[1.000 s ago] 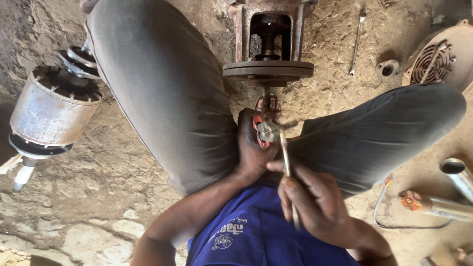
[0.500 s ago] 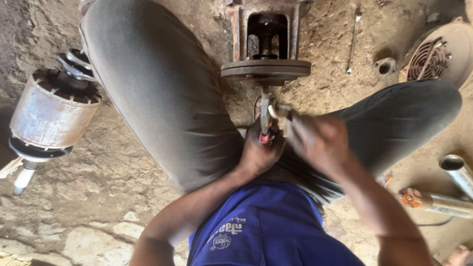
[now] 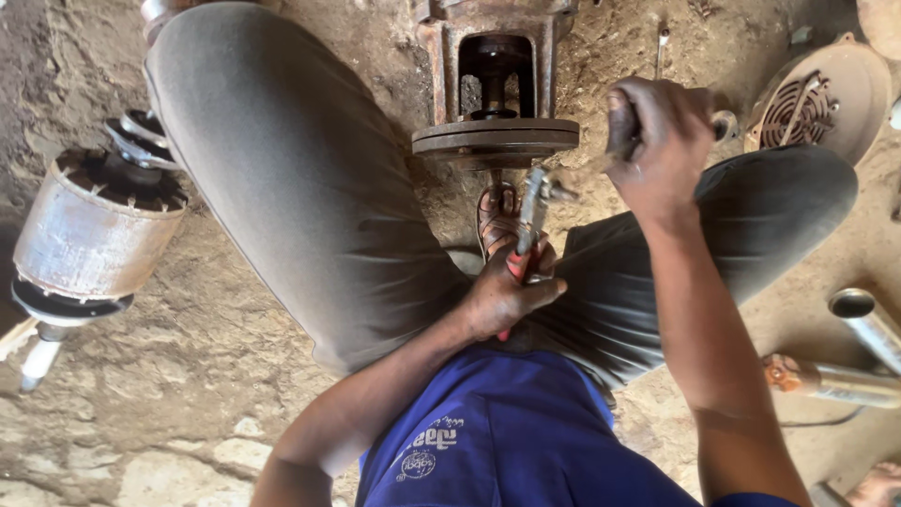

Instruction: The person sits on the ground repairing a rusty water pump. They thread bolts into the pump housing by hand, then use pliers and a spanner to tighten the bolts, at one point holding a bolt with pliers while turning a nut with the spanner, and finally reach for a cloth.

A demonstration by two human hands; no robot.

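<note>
Two hands at work, person seated on the dirt floor (image 3: pixel 188 376) with grey-trousered legs spread around a rusty pump housing (image 3: pixel 495 89). Left hand (image 3: pixel 502 296) low between the knees, grip clamped around the red handles of pliers (image 3: pixel 527 230), whose nose points up and pinches a small metal part just below the housing flange. Right hand (image 3: pixel 662 141) raised above the right knee, fist closed on the handle of a tool (image 3: pixel 723 124) with a round metal end; blurred, so its exact kind cannot be told. Judged step: holding the small part steady with the pliers while the right hand is mid-swing or mid-turn on it. Next move would call for a firm, unmoving left wrist and a well-aimed contact, since the fingers sit close to the part. Left forearm angles up from the blue shirt; right arm is extended, elbow low, wrist cocked. Nearby: motor rotor (image 3: pixel 94 230) to the left, fan cover (image 3: pixel 812 99) and metal pipe (image 3: pixel 868 324) to the right.
</note>
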